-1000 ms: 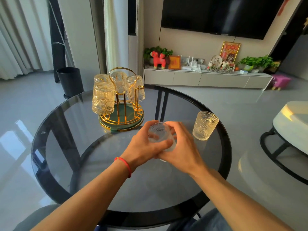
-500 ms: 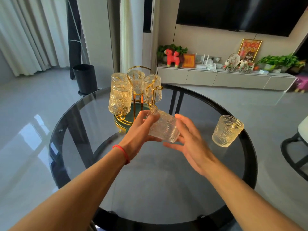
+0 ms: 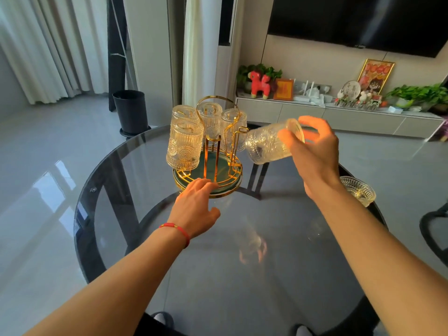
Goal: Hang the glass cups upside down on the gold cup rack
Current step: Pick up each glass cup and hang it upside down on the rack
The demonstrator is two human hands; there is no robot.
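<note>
The gold cup rack (image 3: 208, 151) with a green base stands on the far part of the round glass table (image 3: 218, 275). Several ribbed glass cups (image 3: 184, 144) hang on it upside down. My right hand (image 3: 315, 151) grips another glass cup (image 3: 269, 144), tilted on its side, its base pointing left at the free gold prong on the rack's right. My left hand (image 3: 196, 209) rests open, fingertips touching the front rim of the rack's base. One more glass cup (image 3: 358, 191) stands upright near the table's right edge, partly hidden by my right wrist.
A black bin (image 3: 131, 110) stands on the floor beyond the table to the left. A low TV cabinet (image 3: 339, 117) with ornaments runs along the back wall. A dark chair frame (image 3: 434, 229) shows at the right edge.
The cup passed from both hands to my right hand alone and rose up and to the right of the rack. My left hand let go and dropped to the rack's base.
</note>
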